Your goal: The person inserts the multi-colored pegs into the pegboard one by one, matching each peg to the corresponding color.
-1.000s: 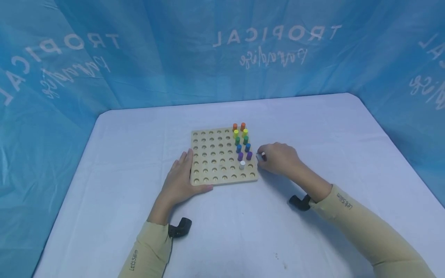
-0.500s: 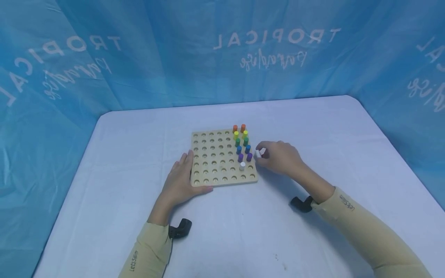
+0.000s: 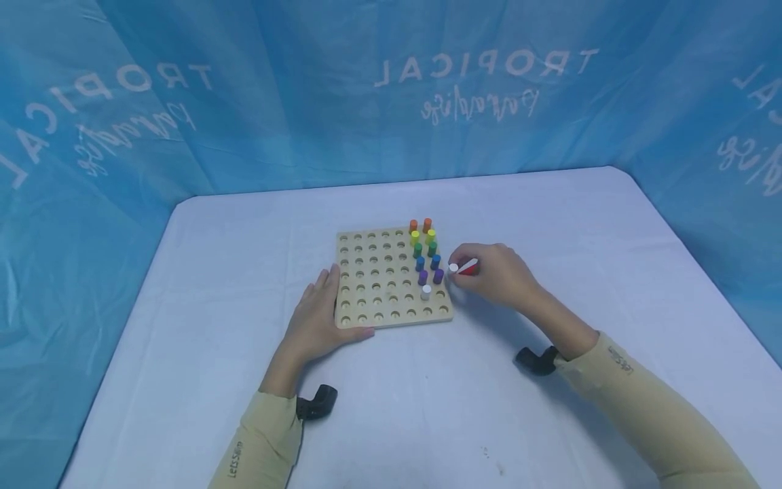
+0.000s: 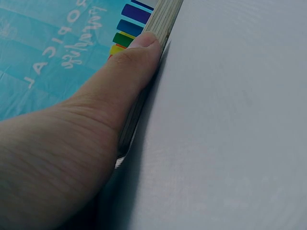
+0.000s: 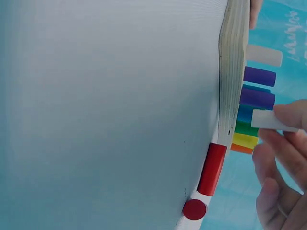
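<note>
A pale wooden pegboard (image 3: 383, 280) with rows of round holes lies on the table. Two columns of orange, yellow, green, blue and purple pegs (image 3: 438, 276) stand along its right side, with one white peg (image 3: 425, 293) in front. My left hand (image 3: 314, 319) rests round the near left corner, fingers along the side; in the left wrist view its thumb (image 4: 124, 67) presses the front edge. Just off the right edge, my right hand (image 3: 497, 275) pinches a second white peg (image 5: 265, 120) between thumb and fingers.
Two red pegs (image 5: 212, 168) lie on the white tablecloth (image 3: 391, 421) beside the board in the right wrist view. Blue printed curtains (image 3: 391, 129) hang behind and at the sides of the table. Each wrist wears a black camera mount (image 3: 537, 361).
The right hand has turned the white peg in its fingers and shifted slightly back from the board. Red now shows beside its fingers. The left hand and board stay put.
</note>
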`<state>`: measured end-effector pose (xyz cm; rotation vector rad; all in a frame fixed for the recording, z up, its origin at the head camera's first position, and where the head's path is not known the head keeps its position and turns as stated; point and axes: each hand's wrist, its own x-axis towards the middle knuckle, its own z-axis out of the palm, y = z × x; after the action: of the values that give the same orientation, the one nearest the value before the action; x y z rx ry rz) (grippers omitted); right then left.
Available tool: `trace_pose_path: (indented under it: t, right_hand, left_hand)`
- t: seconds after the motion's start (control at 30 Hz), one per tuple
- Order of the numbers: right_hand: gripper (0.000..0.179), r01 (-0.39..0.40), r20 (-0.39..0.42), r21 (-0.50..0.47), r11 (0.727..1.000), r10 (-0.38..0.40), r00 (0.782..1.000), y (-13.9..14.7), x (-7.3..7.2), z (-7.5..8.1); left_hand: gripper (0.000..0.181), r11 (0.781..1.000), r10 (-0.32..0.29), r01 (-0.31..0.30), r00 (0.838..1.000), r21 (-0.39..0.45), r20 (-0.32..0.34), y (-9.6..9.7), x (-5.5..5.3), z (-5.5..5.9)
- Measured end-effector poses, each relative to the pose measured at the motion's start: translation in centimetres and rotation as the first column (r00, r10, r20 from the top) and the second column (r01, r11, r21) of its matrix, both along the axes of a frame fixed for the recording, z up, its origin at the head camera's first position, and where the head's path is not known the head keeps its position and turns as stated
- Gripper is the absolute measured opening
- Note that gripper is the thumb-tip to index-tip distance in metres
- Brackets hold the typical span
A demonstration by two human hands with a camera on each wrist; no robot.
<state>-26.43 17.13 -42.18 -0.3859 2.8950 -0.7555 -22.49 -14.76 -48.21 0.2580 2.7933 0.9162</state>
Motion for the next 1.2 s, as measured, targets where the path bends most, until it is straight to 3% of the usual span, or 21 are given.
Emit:
trace_pose_path:
  t: [0.3,0.77,1.2]
  right_hand:
    - [0.019,-0.015,0.039,-0.069,0.997,0.018,0.999,-0.2,0.3,0.4]
    - [0.019,-0.044,0.064,-0.044,0.998,0.047,0.997,-0.9,1.2,0.8]
    - [0.019,-0.069,0.082,-0.022,0.997,0.071,0.994,-1.3,1.1,0.1]
  left_hand:
    - [0.140,1.000,-0.004,0.004,1.000,0.009,-0.005,0.0,-0.1,0.0]
    - [0.140,1.000,0.005,-0.005,1.000,0.011,0.009,0.0,0.0,0.2]
    - [0.140,1.000,0.004,-0.004,1.000,0.008,0.005,0.0,0.0,0.2]
